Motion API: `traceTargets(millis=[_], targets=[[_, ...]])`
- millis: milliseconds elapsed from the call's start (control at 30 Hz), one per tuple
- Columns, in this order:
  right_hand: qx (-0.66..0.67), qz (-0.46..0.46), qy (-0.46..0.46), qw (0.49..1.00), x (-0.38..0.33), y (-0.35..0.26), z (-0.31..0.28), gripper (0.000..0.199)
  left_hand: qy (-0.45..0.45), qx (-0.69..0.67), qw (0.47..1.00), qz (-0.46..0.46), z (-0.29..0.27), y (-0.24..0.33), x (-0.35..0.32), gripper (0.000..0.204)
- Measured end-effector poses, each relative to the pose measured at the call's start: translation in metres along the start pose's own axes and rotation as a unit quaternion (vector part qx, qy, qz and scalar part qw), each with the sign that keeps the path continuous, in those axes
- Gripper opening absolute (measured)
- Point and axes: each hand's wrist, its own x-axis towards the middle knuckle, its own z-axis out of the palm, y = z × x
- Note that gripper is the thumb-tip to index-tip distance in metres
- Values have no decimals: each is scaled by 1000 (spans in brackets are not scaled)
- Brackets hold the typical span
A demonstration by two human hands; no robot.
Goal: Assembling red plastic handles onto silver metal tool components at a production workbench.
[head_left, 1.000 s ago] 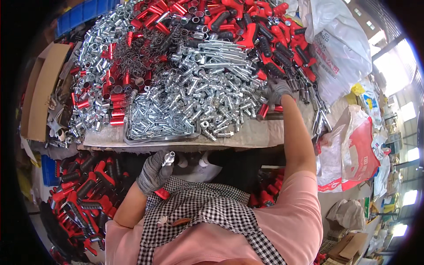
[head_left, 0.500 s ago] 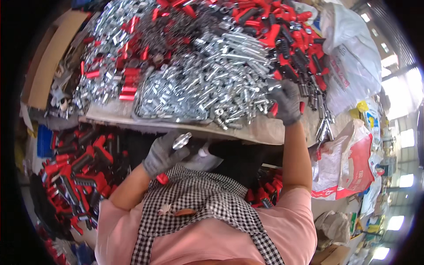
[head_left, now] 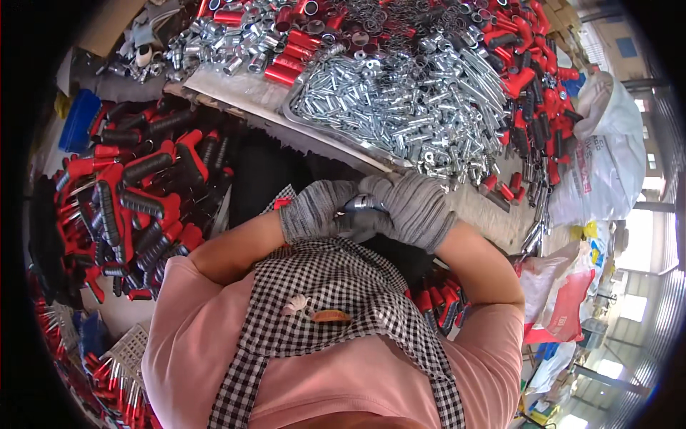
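— What do the knit-gloved hands hold?
— The left hand (head_left: 314,211) and right hand (head_left: 414,207) clench together around a small shiny metal part (head_left: 361,205), just off the tabletop's (head_left: 236,89) near edge.
— And on it?
— Heaped glossy zinc-plated bolts (head_left: 414,107), plus ribbed red-and-black handles (head_left: 532,79).

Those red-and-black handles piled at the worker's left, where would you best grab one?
Probably by the ribbed black sleeve of a top-lying handle, coming from above. That one lies flat and uncovered on the pile, its long side exposed, so fingers could close across the narrow width.
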Motion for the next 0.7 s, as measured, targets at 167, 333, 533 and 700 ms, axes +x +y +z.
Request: traceTargets(millis=[167,333,533,700], targets=[[73,-44,75,994,8,-12,-17,82,-1,-81,997,-20,-9,-6,-9,38],[39,-132,79,987,4,0,0,68,58,-31,993,97,-3,-16,-10,43],[-23,-32,61,997,5,-17,-1,71,60,-55,995,59,-8,-12,-13,42],[11,-91,105,990,9,-12,-13,69,34,-23,998,42,-12,-9,-14,34]])
